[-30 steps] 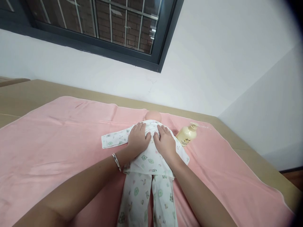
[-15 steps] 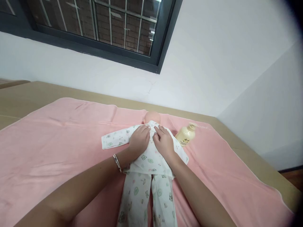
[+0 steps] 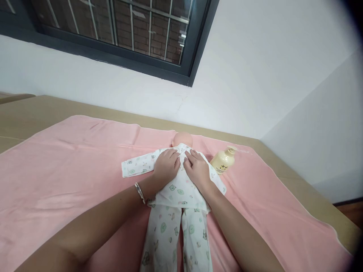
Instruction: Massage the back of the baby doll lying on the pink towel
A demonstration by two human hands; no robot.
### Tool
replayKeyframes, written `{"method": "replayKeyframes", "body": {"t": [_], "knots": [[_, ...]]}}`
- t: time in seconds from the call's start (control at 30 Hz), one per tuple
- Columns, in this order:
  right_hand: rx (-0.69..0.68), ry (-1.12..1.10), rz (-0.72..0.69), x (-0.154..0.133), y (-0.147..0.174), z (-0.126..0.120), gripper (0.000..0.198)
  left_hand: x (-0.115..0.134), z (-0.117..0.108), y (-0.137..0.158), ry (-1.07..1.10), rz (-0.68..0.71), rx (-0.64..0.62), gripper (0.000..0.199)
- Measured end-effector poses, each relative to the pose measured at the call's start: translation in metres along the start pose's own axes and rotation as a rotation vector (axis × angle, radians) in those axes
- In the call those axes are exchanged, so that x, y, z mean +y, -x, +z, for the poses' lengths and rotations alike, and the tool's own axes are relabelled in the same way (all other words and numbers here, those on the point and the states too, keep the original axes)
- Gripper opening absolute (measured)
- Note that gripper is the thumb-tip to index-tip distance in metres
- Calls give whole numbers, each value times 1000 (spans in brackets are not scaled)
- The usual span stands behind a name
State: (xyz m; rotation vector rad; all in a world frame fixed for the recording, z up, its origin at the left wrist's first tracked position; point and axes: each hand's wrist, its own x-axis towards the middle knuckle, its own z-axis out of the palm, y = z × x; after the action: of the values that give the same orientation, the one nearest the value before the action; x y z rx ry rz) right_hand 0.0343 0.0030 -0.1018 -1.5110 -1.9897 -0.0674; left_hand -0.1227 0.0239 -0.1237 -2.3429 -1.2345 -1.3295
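A baby doll in white printed pyjamas lies stretched out, its bald head (image 3: pixel 182 139) at the far end; no face shows. Flat on the left side of the pyjama top (image 3: pixel 181 192) rests my left hand (image 3: pixel 167 165), fingers extended. My right hand (image 3: pixel 197 168) lies likewise on the right side, its fingers slightly bent, thumb near the middle. The two hands are apart, with a strip of cloth between them. One sleeve (image 3: pixel 138 165) reaches out to the left. The pyjama trousers (image 3: pixel 163 238) run down between my forearms.
Right of the doll stands a pale yellow pump bottle (image 3: pixel 224 160). A pink blanket (image 3: pixel 85 158) lies beneath everything on a tan surface (image 3: pixel 65 107). Behind it rises a white wall (image 3: pixel 227 94) with a dark-framed window (image 3: pixel 113 53).
Both hands stay at nearly the same place on the pyjama top. The view has shifted very slightly.
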Motion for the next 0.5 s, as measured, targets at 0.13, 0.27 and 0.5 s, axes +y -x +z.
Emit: {"method": "replayKeyframes", "body": {"t": [0.13, 0.27, 0.5], "knots": [[126, 21, 30, -5, 7, 1, 36, 5, -7, 0, -44, -53, 12, 22], [58, 16, 110, -6, 5, -1, 41, 3, -4, -1, -54, -147, -30, 25], [-59, -55, 21, 5, -3, 1, 51, -5, 4, -3, 28, -39, -82, 36]]}}
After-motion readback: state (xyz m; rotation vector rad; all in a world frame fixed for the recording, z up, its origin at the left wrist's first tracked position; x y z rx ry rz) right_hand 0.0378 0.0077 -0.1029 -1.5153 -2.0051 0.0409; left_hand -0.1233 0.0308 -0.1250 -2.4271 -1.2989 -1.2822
